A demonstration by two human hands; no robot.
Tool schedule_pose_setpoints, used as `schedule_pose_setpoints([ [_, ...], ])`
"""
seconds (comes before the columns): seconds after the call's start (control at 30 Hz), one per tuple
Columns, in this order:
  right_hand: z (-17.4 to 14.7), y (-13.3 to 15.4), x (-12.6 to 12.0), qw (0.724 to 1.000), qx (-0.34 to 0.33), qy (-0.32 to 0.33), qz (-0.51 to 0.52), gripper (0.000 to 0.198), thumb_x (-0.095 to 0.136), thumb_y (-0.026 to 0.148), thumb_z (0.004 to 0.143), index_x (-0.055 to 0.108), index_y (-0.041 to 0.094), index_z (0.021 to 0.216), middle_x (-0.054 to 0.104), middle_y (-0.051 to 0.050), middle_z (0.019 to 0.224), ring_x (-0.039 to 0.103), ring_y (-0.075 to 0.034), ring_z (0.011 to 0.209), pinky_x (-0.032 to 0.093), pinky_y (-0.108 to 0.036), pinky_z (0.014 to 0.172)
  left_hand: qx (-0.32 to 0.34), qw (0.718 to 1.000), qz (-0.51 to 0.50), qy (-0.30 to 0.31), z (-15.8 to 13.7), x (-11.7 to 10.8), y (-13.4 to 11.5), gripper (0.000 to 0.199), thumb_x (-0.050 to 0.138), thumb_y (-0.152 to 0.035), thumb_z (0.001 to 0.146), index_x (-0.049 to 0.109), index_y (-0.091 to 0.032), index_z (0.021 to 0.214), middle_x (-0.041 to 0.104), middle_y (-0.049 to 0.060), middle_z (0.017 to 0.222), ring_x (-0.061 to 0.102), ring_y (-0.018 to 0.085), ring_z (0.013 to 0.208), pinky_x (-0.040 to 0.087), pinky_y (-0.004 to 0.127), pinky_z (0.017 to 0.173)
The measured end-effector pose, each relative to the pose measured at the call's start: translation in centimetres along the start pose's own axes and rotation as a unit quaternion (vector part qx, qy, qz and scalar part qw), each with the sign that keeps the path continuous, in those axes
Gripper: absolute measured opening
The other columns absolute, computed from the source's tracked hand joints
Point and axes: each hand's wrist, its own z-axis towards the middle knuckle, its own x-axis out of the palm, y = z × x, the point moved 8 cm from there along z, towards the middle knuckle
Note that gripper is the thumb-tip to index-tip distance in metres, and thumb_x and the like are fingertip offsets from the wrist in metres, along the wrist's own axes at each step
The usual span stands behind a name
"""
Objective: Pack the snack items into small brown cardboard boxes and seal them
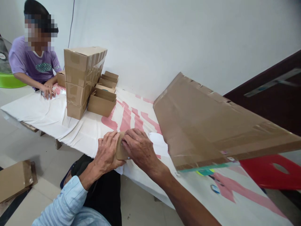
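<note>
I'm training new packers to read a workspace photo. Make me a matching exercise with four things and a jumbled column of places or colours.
Things:
1. Small cardboard box
2. Co-worker's shirt
3. Nearest open-topped box
4. White paper

Places or colours:
A. Right beside the carton stack
B. On the cloth, next to the large cardboard panel
C. Between the left hand and the right hand
D. Purple

Right pairs: 1-C, 2-D, 3-A, 4-B
</note>
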Motion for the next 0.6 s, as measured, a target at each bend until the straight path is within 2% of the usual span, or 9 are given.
schedule_pose_setpoints([
  [0.2,0.05,-0.09,0.20,1.000,0.001,0.001,-0.010,0.022,0.056,0.009,0.099,0.067,0.020,0.083,0.062,-0.007,0.083,0.051,-0.026,0.087,0.039,-0.038,0.083,0.006,1.000,0.004,0.002,0.01,-0.03,-0.23,0.108,0.092,-0.026,0.064,0.038,-0.017,0.157,0.050,0.024,0.159,0.044,0.044,0.149,0.043,0.062,0.111],
  [0.4,-0.23,0.08,0.39,1.000,-0.003,-0.018,-0.011,0.021,0.054,0.007,0.098,0.066,0.020,0.086,0.063,-0.007,0.083,0.051,-0.026,0.086,0.040,-0.038,0.083,0.005,1.000,0.005,0.003,0.03,-0.05,-0.24,0.106,0.090,-0.027,0.066,0.038,-0.020,0.157,0.050,0.024,0.159,0.045,0.044,0.149,0.044,0.063,0.109],
  [0.6,-0.82,-0.05,-0.20,0.996,0.011,-0.051,0.079,0.025,0.051,0.010,0.102,0.059,0.023,0.081,0.064,-0.007,0.087,0.055,-0.025,0.088,0.044,-0.039,0.085,-0.001,1.000,0.011,-0.003,-0.07,-0.06,0.01,0.108,0.089,-0.025,0.064,0.036,-0.019,0.158,0.050,0.024,0.159,0.044,0.045,0.148,0.043,0.063,0.111],
])
